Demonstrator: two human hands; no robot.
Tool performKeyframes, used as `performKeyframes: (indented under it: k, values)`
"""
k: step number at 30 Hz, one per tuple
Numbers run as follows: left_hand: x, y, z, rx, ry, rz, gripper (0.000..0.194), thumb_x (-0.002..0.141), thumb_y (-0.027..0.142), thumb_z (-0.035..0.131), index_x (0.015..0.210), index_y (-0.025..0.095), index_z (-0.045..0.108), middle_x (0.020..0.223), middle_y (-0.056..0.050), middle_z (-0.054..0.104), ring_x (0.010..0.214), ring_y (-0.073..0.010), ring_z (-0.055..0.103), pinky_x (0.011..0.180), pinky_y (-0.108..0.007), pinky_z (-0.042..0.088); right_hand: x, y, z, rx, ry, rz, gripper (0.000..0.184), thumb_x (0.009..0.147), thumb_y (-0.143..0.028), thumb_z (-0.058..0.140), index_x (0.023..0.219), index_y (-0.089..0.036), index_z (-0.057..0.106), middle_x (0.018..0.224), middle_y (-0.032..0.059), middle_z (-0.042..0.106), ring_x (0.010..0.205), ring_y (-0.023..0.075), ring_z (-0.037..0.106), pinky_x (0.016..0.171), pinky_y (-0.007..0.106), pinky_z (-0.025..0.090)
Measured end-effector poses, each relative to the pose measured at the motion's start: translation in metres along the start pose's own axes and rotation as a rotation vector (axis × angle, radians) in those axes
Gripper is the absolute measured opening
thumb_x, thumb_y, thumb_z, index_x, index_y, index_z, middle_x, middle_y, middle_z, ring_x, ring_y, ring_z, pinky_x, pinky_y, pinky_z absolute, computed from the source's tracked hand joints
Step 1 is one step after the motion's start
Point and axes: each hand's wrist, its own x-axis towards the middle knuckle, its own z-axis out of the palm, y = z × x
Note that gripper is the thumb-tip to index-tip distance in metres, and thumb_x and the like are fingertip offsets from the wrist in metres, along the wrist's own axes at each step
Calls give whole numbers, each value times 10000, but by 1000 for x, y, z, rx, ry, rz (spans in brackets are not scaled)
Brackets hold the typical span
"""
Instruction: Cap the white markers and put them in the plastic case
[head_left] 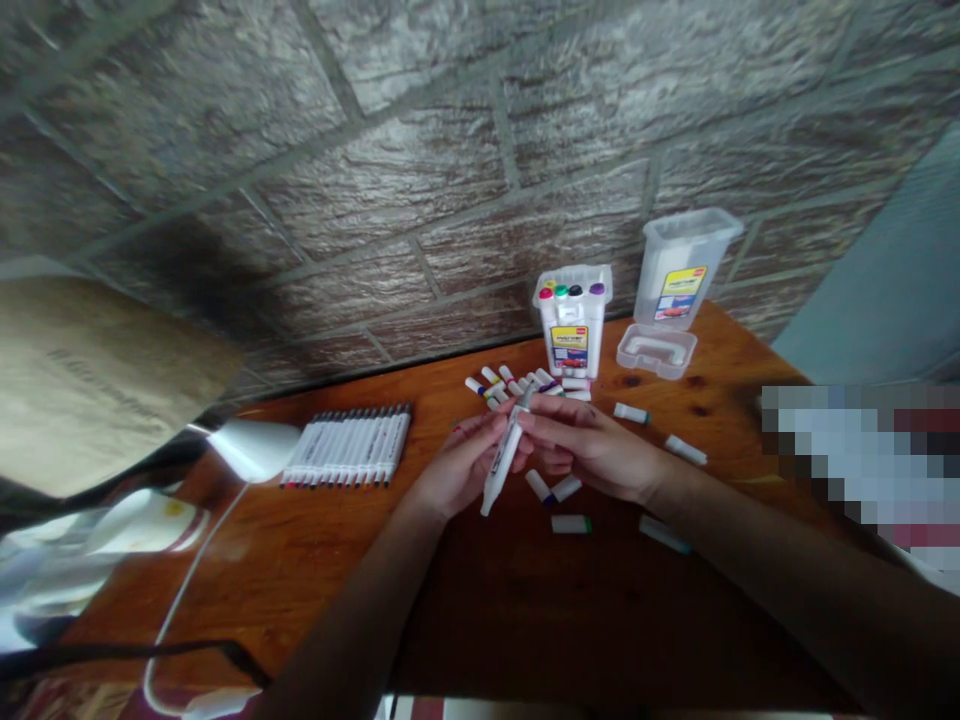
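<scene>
A white marker [504,462] is held between both hands above the wooden table, tilted, with no cap on its near end. My left hand [466,458] grips its side with thumb and fingers. Fingers of my right hand [581,440] close round its far end, where a grey tip or collar shows. Around my hands lie several loose marker caps [571,524], white with coloured ends. Just beyond them, more loose caps [491,376] are bunched together. Left of my hands, a row of white markers [349,449] lies side by side.
A clear box of markers [574,320] stands against the brick wall. To its right are another clear container [684,270] and a clear lid with handle [656,351]. A white lamp [255,450] with a cord [184,590] and a paper bag [97,380] occupy the left side.
</scene>
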Motion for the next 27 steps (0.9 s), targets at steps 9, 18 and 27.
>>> performKeyframes:
  k: [9, 18, 27]
  values:
    - [-5, 3, 4, -21, -94, 35, 280, 725, 341, 864, 901, 160, 741, 800, -33, 750, 713, -141, 688, 686, -236, 516, 1, 2, -1, -2, 0, -20, 226, 811, -358, 787, 891, -174, 684, 617, -70, 449, 493, 32, 249, 457, 190, 152]
    - [-4, -2, 1, -6, -82, 58, 298, 703, 381, 878, 825, 158, 723, 713, -8, 704, 639, -119, 642, 684, -247, 510, -1, -2, -1, -5, -45, 4, 278, 799, -375, 794, 999, -193, 728, 657, -48, 544, 501, 34, 295, 453, 181, 174]
    - [-2, -6, -1, 0, -112, 62, 356, 718, 440, 858, 817, 144, 688, 699, -14, 682, 641, -130, 638, 679, -258, 516, -2, -1, 0, -57, -64, -17, 290, 809, -388, 789, 999, -177, 730, 616, -57, 516, 503, 40, 353, 433, 161, 224]
